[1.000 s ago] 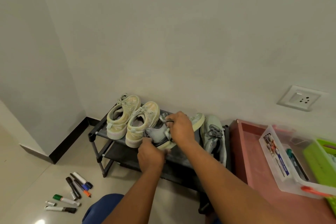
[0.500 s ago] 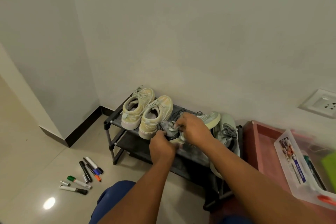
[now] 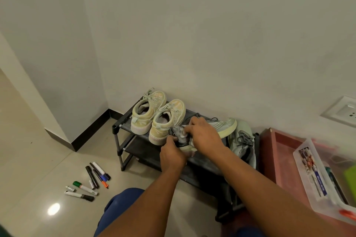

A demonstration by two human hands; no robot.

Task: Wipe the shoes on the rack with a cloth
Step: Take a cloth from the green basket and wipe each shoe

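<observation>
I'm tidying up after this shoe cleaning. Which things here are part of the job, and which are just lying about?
Part of the job:
- shoe rack
- cream sneakers
- grey-green shoe, gripped by left hand
- second grey-green shoe
- cloth, pressed on by right hand

Lying about:
- markers on the floor
- clear plastic bin
- wall socket

4 shoes (image 3: pixel 148 113); 1 rack (image 3: pixel 123 119); 7 markers (image 3: pixel 92 177); 2 hands (image 3: pixel 205 134).

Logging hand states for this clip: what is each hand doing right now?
Left hand: grips the heel of the grey shoe.
Right hand: fingers curled on the cloth, pressing it to that shoe.
</observation>
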